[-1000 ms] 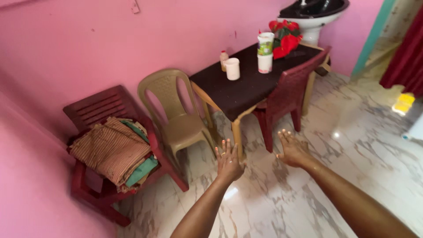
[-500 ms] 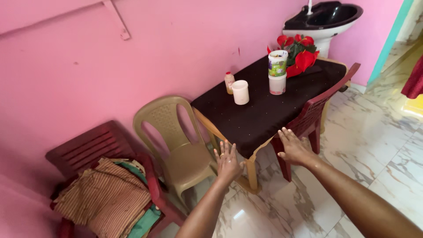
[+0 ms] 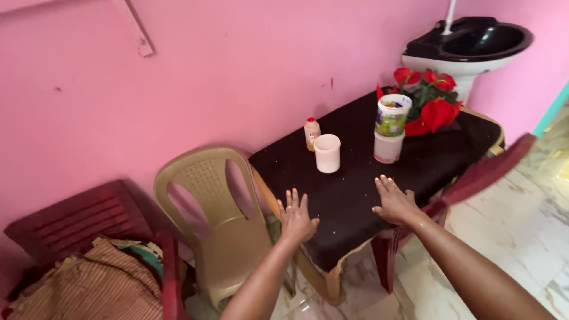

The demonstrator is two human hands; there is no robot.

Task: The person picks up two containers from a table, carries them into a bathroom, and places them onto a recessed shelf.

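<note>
Both hands hover empty over the near end of the dark-clothed bench [image 3: 355, 195]: the left hand [image 3: 296, 218] near its corner, the right hand [image 3: 396, 202] beside it, fingers spread apart. Farther on stand a white cup [image 3: 327, 153], a small bottle [image 3: 312, 133], stacked tubs [image 3: 391, 128] and red flowers [image 3: 431, 108].

We see both hands out flat, fingers spread, palms down over the near end of the table [image 3: 355, 195] with its dark cloth. Left hand [image 3: 296, 217] hangs over the near-left edge, right hand [image 3: 393, 202] further right, neither holding anything. Beyond them stand a white cup [image 3: 327, 153], a small bottle [image 3: 312, 133], two stacked tubs [image 3: 391, 128], red flowers [image 3: 431, 106]. Beige chair [image 3: 216, 213] left of the table, red chair [image 3: 474, 184] right, folded cloth [image 3: 95, 284] far left.
</note>
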